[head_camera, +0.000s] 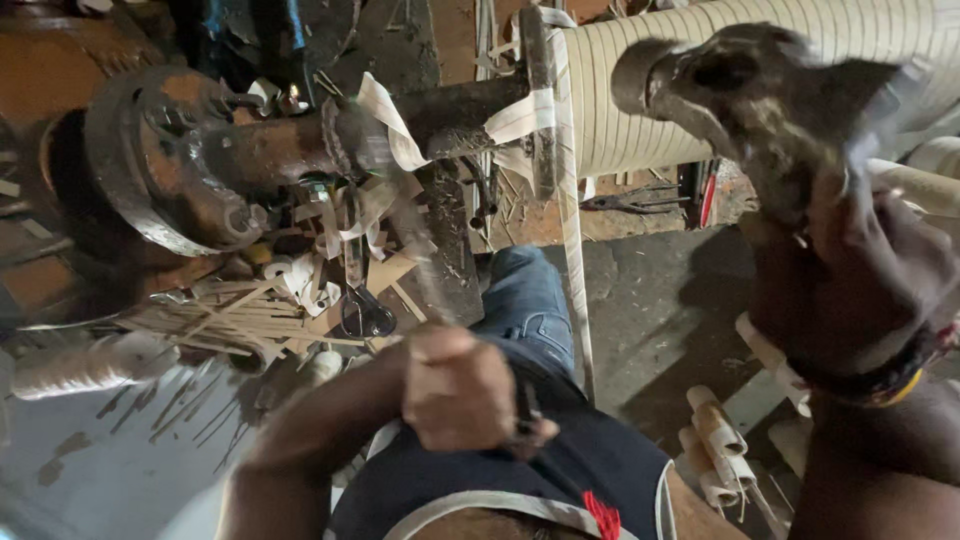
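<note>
My right hand (860, 275) is raised at the right, fingers wrapped around the lower end of a dark, worn metal tool (745, 95) shaped like a hammer head; both are blurred. It hangs in front of a large coil (640, 100) wound with white tape. A white tape strip (572, 250) runs down from the coil. My left hand (465, 390) is a fist over my lap, with a small dark object (526, 412) sticking out of it. What that object is I cannot tell.
A rusty flywheel (165, 155) and shaft (290, 150) fill the upper left. Below lie thin sticks and paper strips (235, 315), scissors (365, 312) and a thread spool (85, 365). Pliers (625, 203) lie under the coil. Paper rolls (720, 440) sit at lower right.
</note>
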